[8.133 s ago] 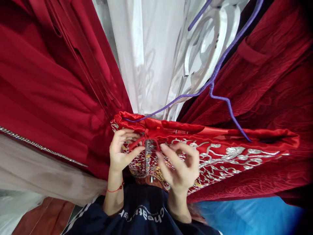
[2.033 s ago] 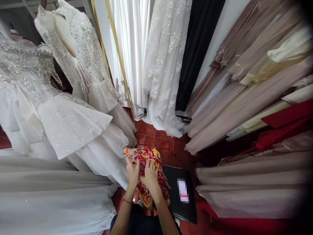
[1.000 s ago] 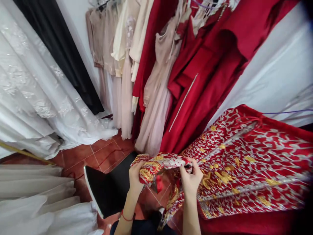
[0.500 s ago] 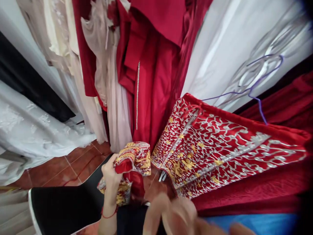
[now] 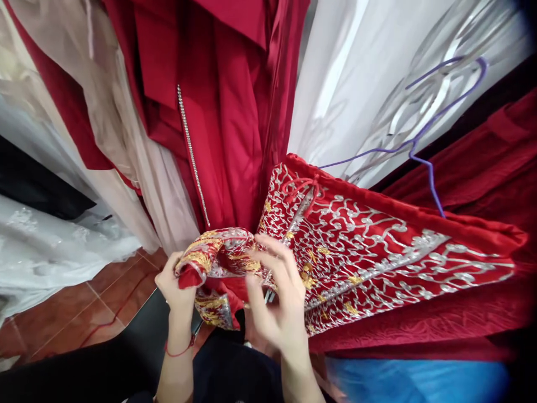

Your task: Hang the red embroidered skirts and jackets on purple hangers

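The left hand (image 5: pixel 173 284) grips the bunched end of a red and gold cloth (image 5: pixel 213 258). The right hand (image 5: pixel 277 305) is loosely spread, its fingertips (image 5: pixel 265 242) on the same fold, just beside an embroidered garment (image 5: pixel 377 252) hanging from a purple hanger (image 5: pixel 423 140).

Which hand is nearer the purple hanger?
Right. The right hand sits below-left of the purple hanger, by the embroidered bundle; the left hand grips that bundle's far side, farther left.
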`<state>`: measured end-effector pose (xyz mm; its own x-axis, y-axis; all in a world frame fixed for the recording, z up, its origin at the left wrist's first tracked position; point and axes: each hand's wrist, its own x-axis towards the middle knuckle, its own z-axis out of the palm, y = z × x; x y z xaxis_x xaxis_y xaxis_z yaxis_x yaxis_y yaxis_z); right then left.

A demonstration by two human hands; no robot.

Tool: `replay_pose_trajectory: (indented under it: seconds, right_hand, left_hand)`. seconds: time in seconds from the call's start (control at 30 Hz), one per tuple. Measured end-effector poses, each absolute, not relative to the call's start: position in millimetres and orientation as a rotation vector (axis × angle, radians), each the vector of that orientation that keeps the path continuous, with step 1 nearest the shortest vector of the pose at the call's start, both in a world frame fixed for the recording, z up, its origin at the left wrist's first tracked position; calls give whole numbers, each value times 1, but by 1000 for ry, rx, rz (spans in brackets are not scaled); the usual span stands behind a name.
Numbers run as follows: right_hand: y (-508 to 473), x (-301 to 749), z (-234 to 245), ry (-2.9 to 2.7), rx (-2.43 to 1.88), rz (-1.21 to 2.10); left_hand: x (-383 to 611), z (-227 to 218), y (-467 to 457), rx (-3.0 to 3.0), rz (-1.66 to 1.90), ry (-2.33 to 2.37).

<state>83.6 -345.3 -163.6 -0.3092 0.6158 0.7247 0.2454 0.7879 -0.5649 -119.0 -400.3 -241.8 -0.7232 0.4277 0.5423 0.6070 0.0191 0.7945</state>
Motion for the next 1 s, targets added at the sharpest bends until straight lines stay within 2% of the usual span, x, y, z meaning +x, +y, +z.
replay_pose_trajectory:
  seconds: [0.13,0.3,0.4,0.7,0.87,0.93,1.0]
  right_hand:
    - [-267,83,-148,-1836,-740,120]
    - [-182,64,-109,-1977,-909,-363]
    - [-164,59,-93,-1987,-1128,-495]
    - [-179,87,-68,-2207,-934,-414]
    - [-193,102,-47,-2406,-825,-198]
    - [-197,131,-40,-2318,-822,-163]
    - [-192,171,-32,-2017,-961,-266]
  left_hand:
    - [-143,-203,-345,-1164,-1741,-2085]
    - [-158,-144,-266,-1261,-1364,-2274]
    - [-157,-122,-224,-1376,-1192,-2289]
    - [-151,-92,-135,-1629,-815,-2251]
    - [-113,-59,-113,-2101,-683,-2085]
    - [-96,-48,-107,-2368,-661,-1915]
    - [-83,-39,-102,-2595,-649,-1748]
